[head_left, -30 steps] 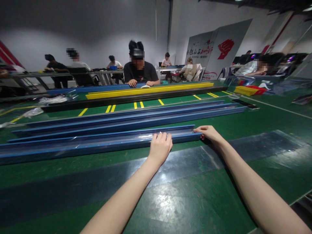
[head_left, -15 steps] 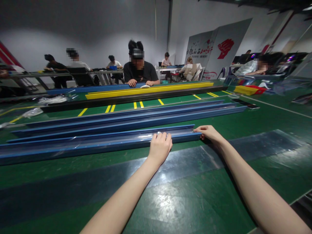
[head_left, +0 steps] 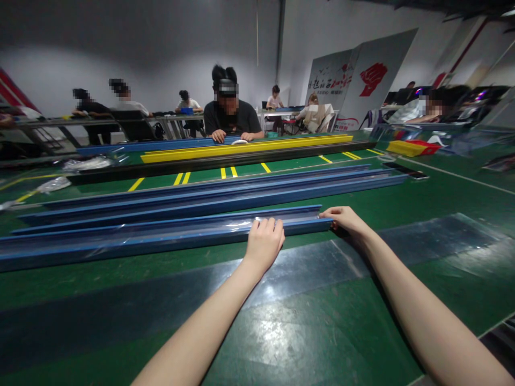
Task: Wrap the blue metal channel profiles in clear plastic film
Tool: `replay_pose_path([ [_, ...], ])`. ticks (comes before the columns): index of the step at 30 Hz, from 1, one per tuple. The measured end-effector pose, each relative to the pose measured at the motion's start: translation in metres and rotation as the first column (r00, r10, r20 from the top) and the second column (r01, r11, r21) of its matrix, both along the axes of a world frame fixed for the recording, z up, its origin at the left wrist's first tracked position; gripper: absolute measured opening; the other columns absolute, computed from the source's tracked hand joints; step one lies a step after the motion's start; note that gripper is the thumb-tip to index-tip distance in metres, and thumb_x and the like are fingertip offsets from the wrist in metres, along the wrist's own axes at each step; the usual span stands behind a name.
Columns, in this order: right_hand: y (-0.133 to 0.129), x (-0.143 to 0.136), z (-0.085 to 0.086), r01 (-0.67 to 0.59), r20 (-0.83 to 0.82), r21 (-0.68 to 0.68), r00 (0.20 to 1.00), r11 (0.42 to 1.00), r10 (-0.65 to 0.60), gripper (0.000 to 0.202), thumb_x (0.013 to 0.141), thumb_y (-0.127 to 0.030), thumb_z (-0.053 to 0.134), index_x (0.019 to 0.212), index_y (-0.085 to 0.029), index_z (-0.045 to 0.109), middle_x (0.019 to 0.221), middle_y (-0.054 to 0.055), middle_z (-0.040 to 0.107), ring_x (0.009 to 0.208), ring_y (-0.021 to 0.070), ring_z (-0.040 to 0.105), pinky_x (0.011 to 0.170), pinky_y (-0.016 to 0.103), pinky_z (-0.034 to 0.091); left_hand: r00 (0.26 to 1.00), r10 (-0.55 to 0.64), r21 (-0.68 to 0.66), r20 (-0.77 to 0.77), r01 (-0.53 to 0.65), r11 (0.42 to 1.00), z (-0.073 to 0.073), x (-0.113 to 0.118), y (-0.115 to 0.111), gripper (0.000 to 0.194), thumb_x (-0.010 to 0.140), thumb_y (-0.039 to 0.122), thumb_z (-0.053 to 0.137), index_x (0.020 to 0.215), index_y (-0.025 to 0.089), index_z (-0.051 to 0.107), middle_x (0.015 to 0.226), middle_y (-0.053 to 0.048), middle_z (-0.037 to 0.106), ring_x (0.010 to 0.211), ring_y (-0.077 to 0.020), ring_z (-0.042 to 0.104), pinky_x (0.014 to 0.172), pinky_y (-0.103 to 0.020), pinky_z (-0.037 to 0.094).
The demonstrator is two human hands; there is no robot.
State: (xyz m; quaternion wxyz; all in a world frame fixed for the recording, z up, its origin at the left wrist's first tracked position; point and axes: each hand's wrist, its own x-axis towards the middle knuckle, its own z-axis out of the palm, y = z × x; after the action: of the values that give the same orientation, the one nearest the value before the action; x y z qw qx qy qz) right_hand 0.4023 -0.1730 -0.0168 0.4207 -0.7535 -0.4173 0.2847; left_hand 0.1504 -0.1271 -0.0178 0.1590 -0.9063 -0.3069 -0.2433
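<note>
Across the table lies a long blue plastic channel [head_left: 161,242] with raised side walls and clear film [head_left: 201,225] inside it. Over its near wall, not far from the right end, my left hand [head_left: 265,238] has its fingers hooked into the trough. My right hand [head_left: 344,219] is closed in a pinch at the channel's right end, its fingertips inside the corner. Whether it also grips the film's edge cannot be made out. In front of the channel, a wide strip of clear plastic sheet [head_left: 306,268] lies flat, passing under both forearms.
Beyond it lie more blue channels [head_left: 225,197], a black strip [head_left: 241,160] and a yellow channel [head_left: 257,148]. A co-worker [head_left: 231,115] sits opposite, both hands at a blue piece. A phone [head_left: 406,171] and a yellow-and-red tray [head_left: 414,148] are at the right.
</note>
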Motion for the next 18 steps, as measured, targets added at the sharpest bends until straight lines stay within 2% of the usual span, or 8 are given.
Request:
replay_pose_path([
  [9, 0.0009, 0.0025, -0.0033, 0.003, 0.001, 0.006, 1.000, 1.000, -0.003, 0.035, 0.055, -0.047, 0.068, 0.063, -0.013, 0.063, 0.044, -0.002, 0.048, 0.041, 0.0069, 0.041, 0.042, 0.022, 0.032, 1.000, -0.003, -0.010, 0.001, 0.003, 1.000, 0.0002, 0.0006, 0.0005, 0.022, 0.088, 0.023, 0.038, 0.095, 0.015, 0.057, 0.081, -0.006, 0.060, 0.078, -0.0202, 0.053, 0.067, -0.033, 0.032],
  [18, 0.0005, -0.0017, 0.0000, 0.023, -0.016, 0.008, 1.000, 1.000, -0.023, 0.039, 0.052, -0.049, 0.070, 0.064, -0.013, 0.062, 0.044, -0.002, 0.048, 0.041, 0.0069, 0.041, 0.042, 0.022, 0.032, 1.000, -0.017, -0.055, -0.016, 0.017, 0.998, 0.0026, -0.0009, 0.0005, 0.023, 0.088, 0.022, 0.036, 0.097, 0.015, 0.056, 0.084, -0.007, 0.060, 0.081, -0.0206, 0.053, 0.070, -0.034, 0.032],
])
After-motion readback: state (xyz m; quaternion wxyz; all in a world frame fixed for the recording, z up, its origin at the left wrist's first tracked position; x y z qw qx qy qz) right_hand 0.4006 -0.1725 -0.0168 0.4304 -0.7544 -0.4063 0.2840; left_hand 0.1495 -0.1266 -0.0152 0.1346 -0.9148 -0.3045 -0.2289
